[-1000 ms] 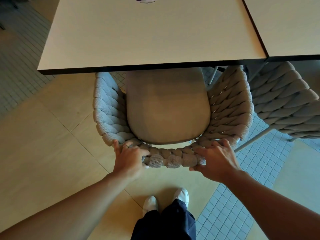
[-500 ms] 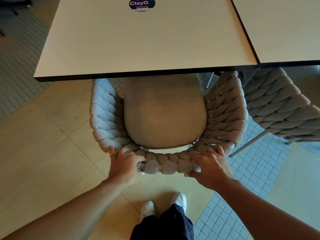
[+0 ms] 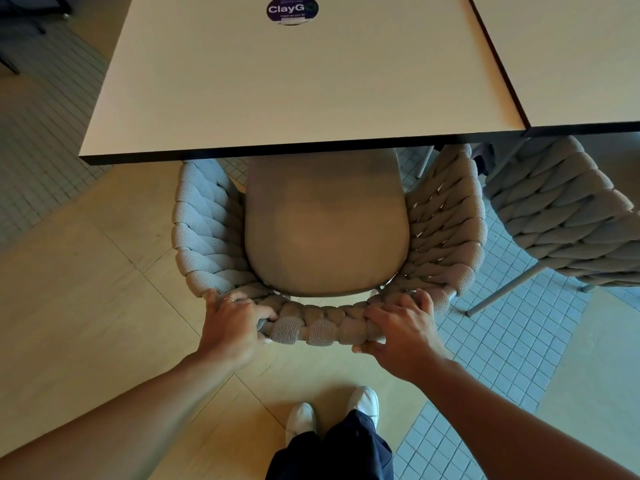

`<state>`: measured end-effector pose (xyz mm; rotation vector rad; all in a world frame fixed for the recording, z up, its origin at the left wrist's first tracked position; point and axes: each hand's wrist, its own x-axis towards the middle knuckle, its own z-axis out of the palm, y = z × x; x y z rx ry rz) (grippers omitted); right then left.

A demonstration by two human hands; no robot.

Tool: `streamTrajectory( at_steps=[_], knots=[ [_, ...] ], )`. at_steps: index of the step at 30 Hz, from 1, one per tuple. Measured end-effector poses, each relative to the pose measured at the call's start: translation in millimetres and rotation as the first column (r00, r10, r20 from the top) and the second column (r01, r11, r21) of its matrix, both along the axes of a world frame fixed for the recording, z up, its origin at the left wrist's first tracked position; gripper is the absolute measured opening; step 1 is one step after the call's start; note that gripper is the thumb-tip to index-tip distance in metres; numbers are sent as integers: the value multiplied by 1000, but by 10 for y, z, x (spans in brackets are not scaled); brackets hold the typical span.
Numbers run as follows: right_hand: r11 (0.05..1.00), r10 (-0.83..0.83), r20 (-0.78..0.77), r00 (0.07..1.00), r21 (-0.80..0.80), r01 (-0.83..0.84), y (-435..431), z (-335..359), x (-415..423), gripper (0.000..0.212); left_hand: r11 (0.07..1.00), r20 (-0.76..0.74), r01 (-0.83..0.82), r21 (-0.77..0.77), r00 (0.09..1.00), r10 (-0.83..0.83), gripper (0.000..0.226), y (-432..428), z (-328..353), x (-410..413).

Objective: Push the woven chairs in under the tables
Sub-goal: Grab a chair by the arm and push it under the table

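A grey woven chair point(image 3: 207, 233) with a beige seat cushion point(image 3: 325, 230) stands in front of me, its front part tucked under a cream table point(image 3: 294, 81) with a dark edge. My left hand point(image 3: 232, 323) grips the left end of the chair's braided back rim, a ring on one finger. My right hand point(image 3: 403, 329) grips the right end of the same rim, thumb under it. A second woven chair point(image 3: 561, 216) sits to the right, partly under a second cream table point(image 3: 571, 53).
A round purple sticker point(image 3: 292, 9) lies on the near table top. My white shoes point(image 3: 301, 419) stand just behind the chair on beige tiles. Small blue-grey floor tiles point(image 3: 502, 341) run to the right, where a thin metal chair leg point(image 3: 505, 292) slants down.
The chair and table sit slightly lower and further left in view than before. Both hands keep the same grip on the back rim. How far the seat reaches under the table looks about the same.
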<state>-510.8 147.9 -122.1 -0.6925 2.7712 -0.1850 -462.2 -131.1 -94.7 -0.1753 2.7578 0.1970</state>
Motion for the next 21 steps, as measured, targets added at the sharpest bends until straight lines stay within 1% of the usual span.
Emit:
streamTrajectory(
  at_steps=[2, 7, 16, 21],
  knots=[
    [1000, 10, 1, 1000, -2, -10, -10, 16, -39, 61, 1000, -2, 7, -4, 1000, -7, 35, -14, -4, -22],
    [999, 9, -15, 1000, -35, -9, 14, -2, -31, 59, 1000, -61, 2, 29, 998, 0, 35, -9, -63, 14],
    [998, 34, -69, 997, -53, -38, -125, -38, 34, 59, 1000, -31, -10, -16, 999, 9, 37, -165, -117, 178],
    [998, 11, -59, 998, -58, -15, -175, -24, 68, 58, 999, -21, -21, 37, 1000, 22, 36, -198, -113, 184]
  ],
)
